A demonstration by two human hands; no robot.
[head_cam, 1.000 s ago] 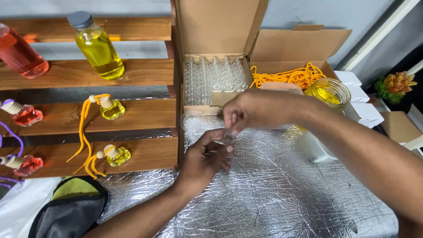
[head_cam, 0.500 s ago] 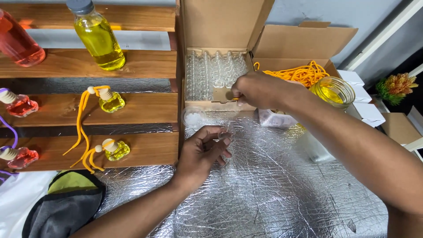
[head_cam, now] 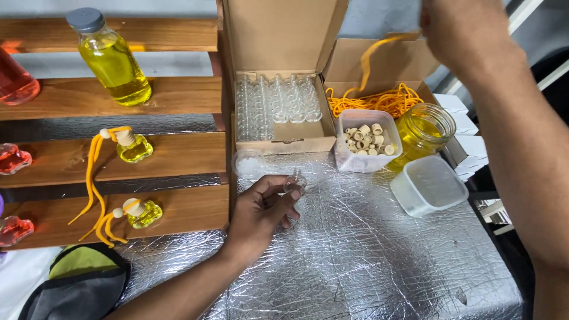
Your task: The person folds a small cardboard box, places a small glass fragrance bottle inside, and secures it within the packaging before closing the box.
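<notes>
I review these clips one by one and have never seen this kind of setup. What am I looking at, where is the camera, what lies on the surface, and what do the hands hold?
There is no machine here: a person works with two bare hands, filmed by one camera worn on the head and looking down. The left hand pinches a small clear glass bottle over the crinkled silver foil surface. The right hand, raised at the top edge, lifts an orange cord from the tangled orange cord pile. Ahead stand an open cardboard box of clear empty bottles, a clear plastic tub of small wooden caps, a glass jar of yellow liquid and an empty clear tub. On the wooden shelves at left sit finished yellow bottles with orange cords.
</notes>
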